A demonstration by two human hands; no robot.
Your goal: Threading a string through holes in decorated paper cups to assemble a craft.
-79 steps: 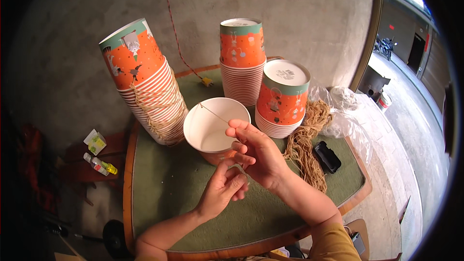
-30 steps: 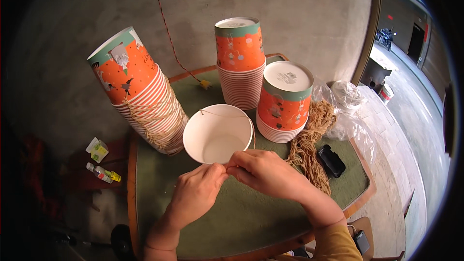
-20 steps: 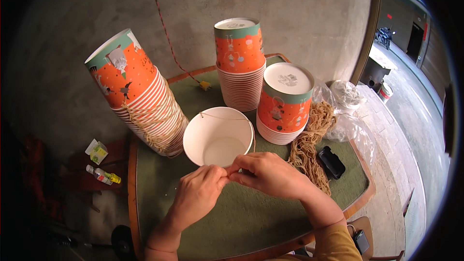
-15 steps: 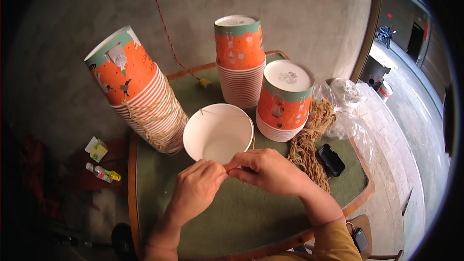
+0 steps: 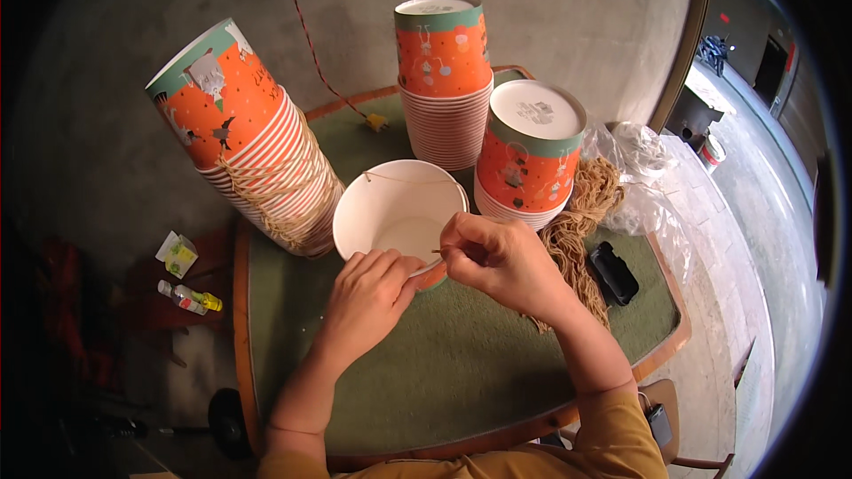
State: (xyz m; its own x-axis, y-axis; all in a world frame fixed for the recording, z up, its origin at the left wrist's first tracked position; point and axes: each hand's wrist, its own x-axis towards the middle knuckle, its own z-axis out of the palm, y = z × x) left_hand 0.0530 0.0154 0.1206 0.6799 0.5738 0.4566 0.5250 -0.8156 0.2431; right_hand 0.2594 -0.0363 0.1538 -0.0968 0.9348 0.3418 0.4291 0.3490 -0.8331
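Head-worn fisheye; close above table [image 5: 426, 381]; faces down, slightly forward

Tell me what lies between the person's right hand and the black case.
In the head view, a bundle of tan string lies between the right hand and the black case.

A: Specify wall [image 5: 568, 27] and counter [image 5: 408, 390].
B: Wall: grey, mottled finish. Counter: green top, brown wooden edging, rounded corner at right.
A: Specify floor [image 5: 710, 302] and lighting.
B: Floor: pale at right. Daylight: strongest at right; left side in deep shadow.
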